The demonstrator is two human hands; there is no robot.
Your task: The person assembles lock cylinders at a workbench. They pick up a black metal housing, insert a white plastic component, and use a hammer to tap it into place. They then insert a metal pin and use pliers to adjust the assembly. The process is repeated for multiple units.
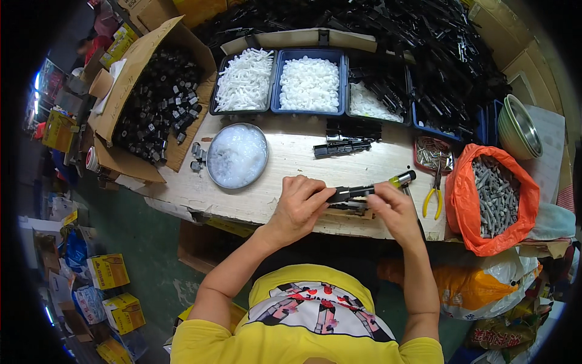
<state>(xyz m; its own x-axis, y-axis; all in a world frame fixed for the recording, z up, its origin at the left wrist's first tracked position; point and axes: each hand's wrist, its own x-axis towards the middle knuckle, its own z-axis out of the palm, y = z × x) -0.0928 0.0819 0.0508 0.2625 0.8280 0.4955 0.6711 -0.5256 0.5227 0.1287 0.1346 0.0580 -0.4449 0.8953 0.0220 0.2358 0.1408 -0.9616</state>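
Note:
Near the front edge of the worktable, my left hand [298, 209] is closed on the left end of a long black plastic part [350, 193]. My right hand [395, 209] is closed at the part's other end, thumb and fingers pinching there; its fingertips are slightly blurred. Under the held part, another dark piece [351, 207] lies at the table edge, partly hidden. Just beyond my right hand shows a mallet head [402, 178] in yellow and black. Several similar black parts [342, 147] lie farther back on the table.
A dish of whitish, jelly-like stuff [237, 155] stands left, beside a carton of small dark blocks [160, 100]. Bins of white plastic pieces [309, 84] line the back, before heaped black parts [436, 54]. Right are yellow-handled pliers [432, 202] and an orange bag [461, 209] of grey pieces.

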